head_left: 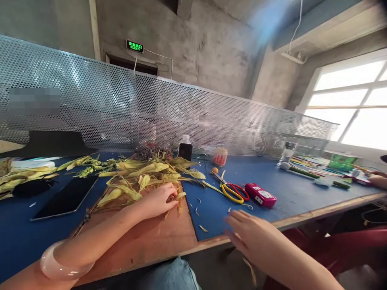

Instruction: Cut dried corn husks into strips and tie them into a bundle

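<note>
1. The left hand (159,200) rests on the wooden board (145,237), fingers together, pinching a yellow leaf strip (180,196) at the near edge of the leaf pile (142,175).
2. The right hand (246,233) hovers at the table's near edge, blurred, fingers loosely apart, holding nothing.
3. Scissors (231,188) and a pink case (260,195) lie just right of the pile.

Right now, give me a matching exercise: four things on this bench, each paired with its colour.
Things:
1. scissors handles
2. bracelet on the left wrist
3. husk strips under the left hand
4. tablet

Colours:
A. black
B. pale pink
C. yellow and red
D. yellow-green

Pairs: 1-C, 2-B, 3-D, 4-A
</note>
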A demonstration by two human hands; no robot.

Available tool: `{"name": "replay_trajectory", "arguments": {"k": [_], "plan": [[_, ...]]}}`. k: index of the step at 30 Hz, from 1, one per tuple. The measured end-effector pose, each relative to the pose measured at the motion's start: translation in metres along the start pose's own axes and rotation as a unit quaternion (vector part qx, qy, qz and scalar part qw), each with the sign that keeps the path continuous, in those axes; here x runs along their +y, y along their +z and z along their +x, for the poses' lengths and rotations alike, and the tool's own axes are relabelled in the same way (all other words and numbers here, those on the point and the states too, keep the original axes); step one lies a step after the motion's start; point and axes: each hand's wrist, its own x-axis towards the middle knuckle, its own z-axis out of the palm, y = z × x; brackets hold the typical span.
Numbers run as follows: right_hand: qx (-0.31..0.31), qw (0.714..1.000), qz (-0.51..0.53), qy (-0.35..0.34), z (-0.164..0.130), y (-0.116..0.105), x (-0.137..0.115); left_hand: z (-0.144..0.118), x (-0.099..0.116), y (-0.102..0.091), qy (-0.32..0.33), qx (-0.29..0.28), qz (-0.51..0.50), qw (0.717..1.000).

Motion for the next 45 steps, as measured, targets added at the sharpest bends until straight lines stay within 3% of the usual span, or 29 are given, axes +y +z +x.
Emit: {"name": "replay_trajectory", "arguments": {"k": [4,7,10,13,18,24,27,33,37,41,43,45], "plan": [[0.039,0.997,0.048,-0.043,0.043,0.011,0.008,0.0,-0.001,-0.001,0.004,-0.002,0.021,1.0],[0.021,0.994,0.097,-0.053,0.079,0.034,0.007,-0.002,-0.002,-0.001,0.01,-0.005,0.033,0.999],[0.006,0.989,0.14,-0.057,0.093,0.045,-0.004,-0.003,-0.002,-0.001,0.01,0.004,0.039,0.999],[0.013,0.982,0.166,-0.091,0.081,0.041,-0.019,-0.003,0.0,0.0,0.013,0.004,0.046,0.999],[0.017,0.99,0.104,-0.092,0.028,0.027,-0.033,-0.003,0.0,0.001,0.011,0.01,0.048,0.999],[0.048,0.99,-0.104,-0.079,-0.035,0.031,-0.009,-0.002,-0.005,0.002,0.004,0.001,0.038,0.999],[0.025,0.978,-0.192,-0.083,-0.032,0.03,0.011,0.0,-0.005,0.001,0.004,0.019,0.034,0.999],[-0.064,0.95,-0.272,-0.136,0.022,0.033,0.037,0.008,-0.01,-0.003,-0.05,0.087,-0.05,0.994],[-0.102,0.944,-0.292,-0.115,0.037,0.046,0.04,0.013,-0.012,-0.006,-0.155,0.127,-0.234,0.951],[-0.155,0.938,-0.289,-0.108,0.014,0.048,0.03,0.014,-0.011,-0.008,-0.235,0.199,-0.424,0.852],[-0.17,0.95,-0.261,-0.033,-0.001,0.037,0.021,0.015,-0.011,-0.008,-0.245,0.228,-0.474,0.814],[-0.143,0.956,-0.251,0.04,-0.007,0.02,0.008,0.015,-0.012,-0.008,-0.239,0.243,-0.499,0.797]]}}
